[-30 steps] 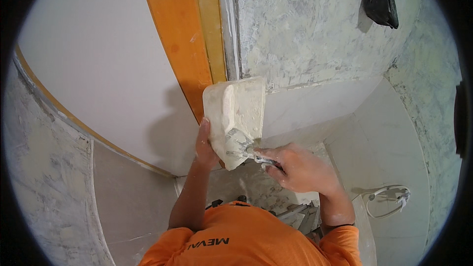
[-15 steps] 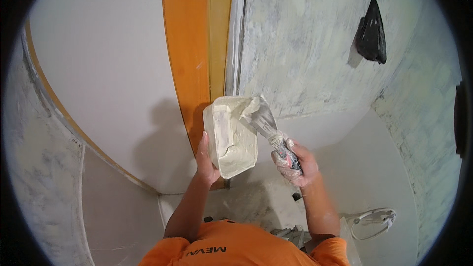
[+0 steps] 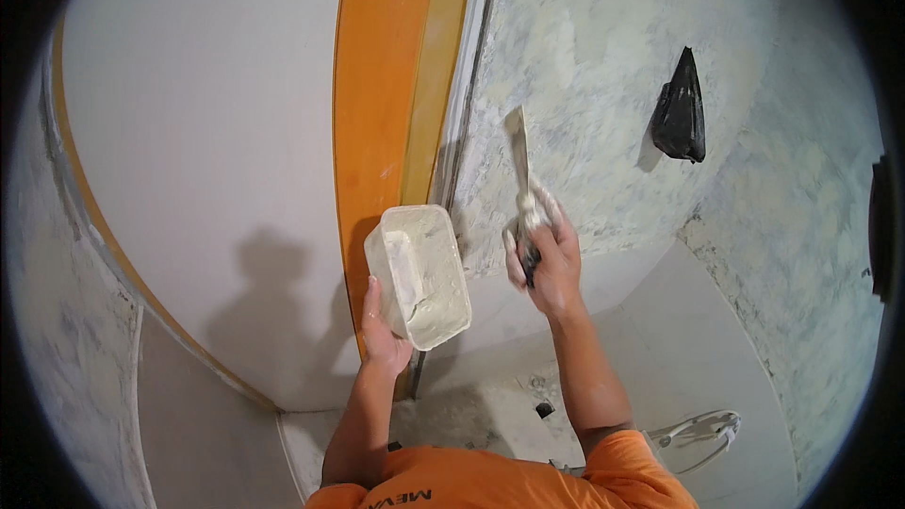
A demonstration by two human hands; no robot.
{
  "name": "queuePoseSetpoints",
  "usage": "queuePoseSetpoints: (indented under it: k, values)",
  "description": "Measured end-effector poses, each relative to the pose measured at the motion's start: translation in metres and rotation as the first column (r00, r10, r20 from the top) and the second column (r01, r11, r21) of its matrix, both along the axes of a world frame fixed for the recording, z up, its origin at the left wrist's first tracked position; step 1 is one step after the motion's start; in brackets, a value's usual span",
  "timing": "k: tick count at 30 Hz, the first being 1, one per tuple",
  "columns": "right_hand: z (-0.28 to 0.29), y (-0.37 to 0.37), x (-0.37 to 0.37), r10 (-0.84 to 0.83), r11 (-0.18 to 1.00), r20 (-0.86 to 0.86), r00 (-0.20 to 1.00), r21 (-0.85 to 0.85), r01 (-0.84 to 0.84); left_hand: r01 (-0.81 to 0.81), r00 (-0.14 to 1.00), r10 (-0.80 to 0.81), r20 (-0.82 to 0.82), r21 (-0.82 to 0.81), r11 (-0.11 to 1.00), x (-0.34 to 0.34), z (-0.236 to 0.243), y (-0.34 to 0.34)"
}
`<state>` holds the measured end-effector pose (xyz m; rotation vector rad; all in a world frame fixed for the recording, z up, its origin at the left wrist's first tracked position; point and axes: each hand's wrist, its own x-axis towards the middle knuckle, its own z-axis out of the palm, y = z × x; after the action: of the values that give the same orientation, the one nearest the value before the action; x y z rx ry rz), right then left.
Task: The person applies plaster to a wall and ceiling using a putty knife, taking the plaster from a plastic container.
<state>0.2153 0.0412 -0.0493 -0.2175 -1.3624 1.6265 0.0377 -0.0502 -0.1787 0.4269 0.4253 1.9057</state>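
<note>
My left hand (image 3: 382, 330) grips a rectangular plastic tub (image 3: 421, 273) by its side and underneath. Cream-coloured filler coats the tub's inner walls and lies inside it, with a paler patch on its bottom. In my right hand (image 3: 551, 259), closed round the handle, is a putty knife (image 3: 520, 155) whose blade points up and is seen nearly edge-on. Filler sits at the blade's tip and smears the fingers. The knife is apart from the tub, in front of the patchy plastered wall (image 3: 556, 66); whether the blade touches the wall I cannot tell.
To the left stands a white door panel (image 3: 207, 113) with an orange frame (image 3: 377, 85) beside it. A black plastic bag (image 3: 681, 113) hangs on the plastered wall. A white cable loop (image 3: 707, 438) lies at the lower right. A dark hole (image 3: 544, 409) shows below.
My right hand has lifted the putty knife out of the tub and up toward the plastered wall, turning the blade edge-on. The tub sits slightly lower and further left in the picture.
</note>
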Motion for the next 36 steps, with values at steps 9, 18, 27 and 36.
queuePoseSetpoints:
  k: [9, 18, 27, 36]
  values:
    - [-0.108, 0.110, -0.064, -0.935, 0.145, -0.030, 0.354, 0.877, 0.458, -0.104, 0.994, 0.103, 0.036, 0.005, 0.995, -0.024, -0.015, -0.013]
    - [-0.213, 0.061, -0.039, -0.919, 0.324, 0.134, 0.370, 0.792, 0.517, -0.108, 0.994, 0.106, 0.036, 0.028, 0.994, -0.028, -0.027, -0.014]
    - [0.010, 0.075, -0.074, -0.917, 0.273, -0.006, 0.398, 0.719, 0.639, -0.123, 0.992, 0.123, -0.004, -0.055, 0.991, -0.021, -0.020, -0.019]
    - [-0.224, 0.061, -0.064, -0.922, 0.347, 0.174, 0.347, 0.768, 0.538, -0.134, 0.990, 0.136, 0.026, -0.045, 0.990, -0.032, -0.037, -0.012]
